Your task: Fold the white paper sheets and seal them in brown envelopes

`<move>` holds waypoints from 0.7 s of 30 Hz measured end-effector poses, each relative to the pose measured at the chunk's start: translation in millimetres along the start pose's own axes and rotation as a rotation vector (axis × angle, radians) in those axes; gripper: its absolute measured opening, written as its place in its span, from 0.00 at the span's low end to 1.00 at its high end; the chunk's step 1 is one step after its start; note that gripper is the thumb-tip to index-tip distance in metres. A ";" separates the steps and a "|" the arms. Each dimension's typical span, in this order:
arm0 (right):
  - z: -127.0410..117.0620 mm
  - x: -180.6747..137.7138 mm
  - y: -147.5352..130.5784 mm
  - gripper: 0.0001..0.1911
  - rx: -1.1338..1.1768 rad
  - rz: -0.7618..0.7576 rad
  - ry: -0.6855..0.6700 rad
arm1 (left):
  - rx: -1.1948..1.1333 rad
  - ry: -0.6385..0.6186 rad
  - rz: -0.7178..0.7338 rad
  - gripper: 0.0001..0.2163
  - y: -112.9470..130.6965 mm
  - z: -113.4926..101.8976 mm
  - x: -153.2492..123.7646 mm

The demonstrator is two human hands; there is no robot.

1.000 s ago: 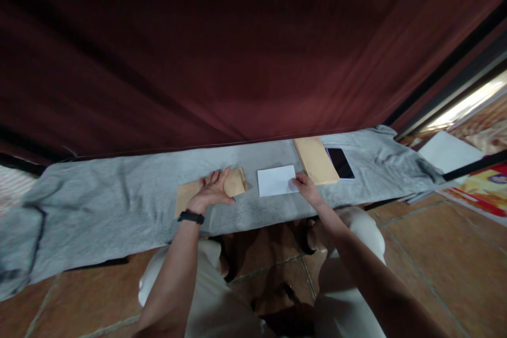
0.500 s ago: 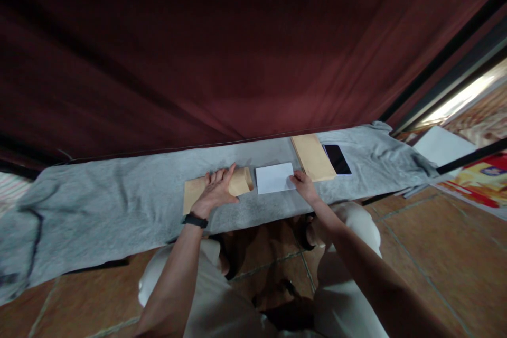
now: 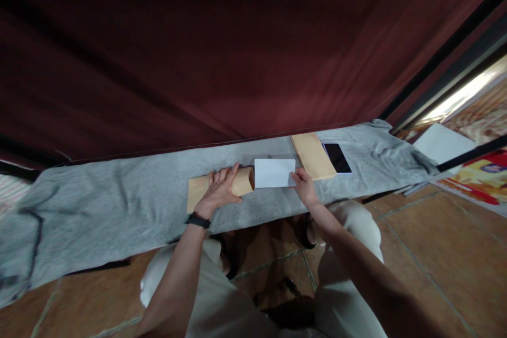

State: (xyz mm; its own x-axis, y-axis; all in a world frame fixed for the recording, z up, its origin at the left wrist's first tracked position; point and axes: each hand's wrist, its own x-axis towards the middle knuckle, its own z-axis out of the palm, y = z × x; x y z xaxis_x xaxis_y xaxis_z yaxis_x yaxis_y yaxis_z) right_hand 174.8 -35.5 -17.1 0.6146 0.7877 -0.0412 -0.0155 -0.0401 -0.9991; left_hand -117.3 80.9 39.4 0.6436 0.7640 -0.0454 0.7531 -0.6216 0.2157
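Note:
A brown paper envelope (image 3: 197, 194) lies on the grey cloth, its open mouth facing right. Across its top my left hand (image 3: 220, 188) rests with fingers spread, pressing it down; a dark band circles that wrist. My right hand (image 3: 304, 186) pinches the right end of a folded white sheet of paper (image 3: 274, 173). The paper's left edge is right beside the envelope's mouth; whether the two touch I cannot tell. Part of the envelope is hidden under my left hand.
A stack of brown envelopes (image 3: 315, 156) lies right of the paper, beside a dark phone (image 3: 337, 158). Grey cloth (image 3: 119, 206) covers the narrow bench. Behind it hangs a dark red fabric (image 3: 245, 63). My knees are below, over the tiled floor (image 3: 431, 243).
The white paper has turned slightly and risen a little, its left edge now nearer the envelope's mouth. My left hand and the envelope have shifted slightly right, and the mouth gapes wider.

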 end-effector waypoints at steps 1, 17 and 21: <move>1.4 0.9 1.2 0.24 0.004 -0.015 0.020 | -0.001 0.007 0.006 0.59 0.1 0.5 0.0; 2.9 -0.1 7.4 0.19 -0.055 -0.150 -0.004 | 0.003 0.081 0.030 0.60 3.1 8.2 0.5; 0.3 0.3 7.0 0.17 -0.089 -0.151 -0.049 | 0.010 0.089 0.028 0.60 3.8 8.2 0.4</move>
State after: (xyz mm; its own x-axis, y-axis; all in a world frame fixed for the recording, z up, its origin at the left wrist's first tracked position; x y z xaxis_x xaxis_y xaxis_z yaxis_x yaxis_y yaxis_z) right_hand 174.6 -35.3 -24.1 0.5656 0.8177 0.1065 0.1455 0.0281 -0.9890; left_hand -113.1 77.4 32.2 0.6499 0.7586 0.0469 0.7368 -0.6440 0.2060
